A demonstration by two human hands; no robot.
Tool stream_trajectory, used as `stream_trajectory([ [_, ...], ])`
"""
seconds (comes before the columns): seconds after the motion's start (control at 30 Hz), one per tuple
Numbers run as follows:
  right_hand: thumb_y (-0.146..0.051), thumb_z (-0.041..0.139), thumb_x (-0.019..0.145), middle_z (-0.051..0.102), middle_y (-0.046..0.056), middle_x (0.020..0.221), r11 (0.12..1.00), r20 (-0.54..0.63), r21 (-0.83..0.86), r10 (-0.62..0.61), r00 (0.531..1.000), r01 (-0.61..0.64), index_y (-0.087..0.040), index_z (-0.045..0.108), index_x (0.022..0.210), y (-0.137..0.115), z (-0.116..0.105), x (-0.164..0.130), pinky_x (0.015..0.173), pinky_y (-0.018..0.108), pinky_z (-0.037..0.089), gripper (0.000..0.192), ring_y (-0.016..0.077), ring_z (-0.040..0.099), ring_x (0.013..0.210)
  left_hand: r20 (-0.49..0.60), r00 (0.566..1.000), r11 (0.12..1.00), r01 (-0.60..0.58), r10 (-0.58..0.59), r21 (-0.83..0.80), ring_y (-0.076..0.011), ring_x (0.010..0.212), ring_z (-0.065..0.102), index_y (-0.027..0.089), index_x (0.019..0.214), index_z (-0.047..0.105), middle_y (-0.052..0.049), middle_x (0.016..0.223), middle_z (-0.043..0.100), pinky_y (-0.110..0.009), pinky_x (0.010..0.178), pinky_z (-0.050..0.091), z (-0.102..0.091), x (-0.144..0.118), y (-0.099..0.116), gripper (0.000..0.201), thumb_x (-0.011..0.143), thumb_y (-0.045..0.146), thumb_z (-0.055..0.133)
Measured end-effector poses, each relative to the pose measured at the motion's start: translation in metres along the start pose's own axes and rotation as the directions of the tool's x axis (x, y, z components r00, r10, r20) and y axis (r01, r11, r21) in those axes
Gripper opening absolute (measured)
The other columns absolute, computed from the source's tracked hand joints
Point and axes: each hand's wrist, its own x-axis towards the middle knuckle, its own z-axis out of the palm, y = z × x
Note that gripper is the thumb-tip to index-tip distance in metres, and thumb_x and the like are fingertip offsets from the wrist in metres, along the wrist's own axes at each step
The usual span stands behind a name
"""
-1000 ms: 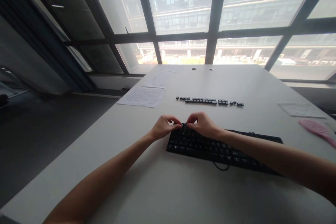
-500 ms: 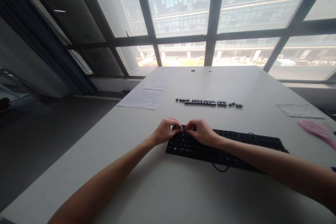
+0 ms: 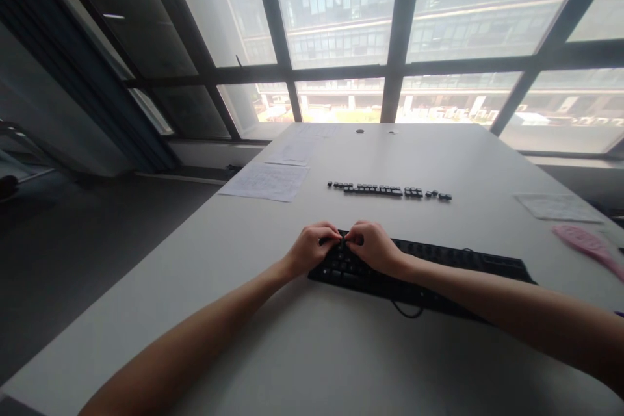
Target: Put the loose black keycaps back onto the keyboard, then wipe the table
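Note:
A black keyboard [image 3: 463, 266] lies on the white table, partly covered by my right hand and forearm. At its upper left part, my left hand [image 3: 314, 246] is closed, thumb and forefinger pinched together. My right hand [image 3: 373, 246] is pinched in the same way just beside it, its fingertips almost meeting the left ones over the keys. Whatever sits between the fingertips is too small and dark to make out. Beyond the keyboard, several loose black keycaps [image 3: 373, 189] lie in rows on the table.
Printed paper sheets [image 3: 266, 182] lie at the table's left side. To the right are a pink brush-shaped thing [image 3: 582, 238] and a flat clear packet [image 3: 556, 206]. A cable loop [image 3: 408, 313] sticks out at the keyboard's near edge. Large windows stand behind the table [image 3: 302, 364].
Both hands stay at the same spot on the keyboard, with the fingertips shifted only slightly. The view has moved a little; the keycaps and keyboard lie as before.

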Motion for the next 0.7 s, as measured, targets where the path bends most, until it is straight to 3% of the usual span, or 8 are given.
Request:
stream_trajectory([
  [0.23,-0.004,0.065,0.080,0.065,0.003,0.078,0.995,0.033,-0.043,-0.084,0.996,0.085,-0.017,0.069,0.066,-0.004,0.005,-0.005,0.070,0.025,0.043,0.019,0.0145,0.058,0.072,-0.025,1.000,0.995,0.001,0.001,0.097,-0.0199,0.093,0.067,0.022,0.093,0.075,-0.008,0.097,0.072,-0.035,0.087,0.055,0.006,-0.012,0.011,0.020,0.093,0.017,0.056],
  [0.43,-0.010,0.055,0.093,0.065,0.006,0.088,0.983,0.065,-0.078,-0.163,0.985,0.167,-0.017,0.069,0.073,-0.004,0.006,-0.013,0.074,0.025,0.045,0.025,0.0148,0.059,0.079,-0.007,1.000,0.990,-0.008,0.009,0.138,-0.0197,0.096,0.065,0.022,0.094,0.073,-0.007,0.098,0.070,-0.034,0.089,0.053,0.008,-0.016,0.015,0.021,0.095,0.017,0.053],
  [0.7,-0.011,0.050,0.095,0.061,0.006,0.086,0.964,0.070,-0.196,-0.167,0.984,0.177,-0.017,0.062,0.071,-0.007,0.010,-0.015,0.075,0.027,0.045,0.028,0.0152,0.057,0.078,-0.023,1.000,0.983,-0.007,0.011,0.181,-0.0196,0.094,0.065,0.022,0.090,0.071,-0.007,0.095,0.069,-0.034,0.088,0.054,0.011,-0.017,0.013,0.019,0.092,0.014,0.054],
])
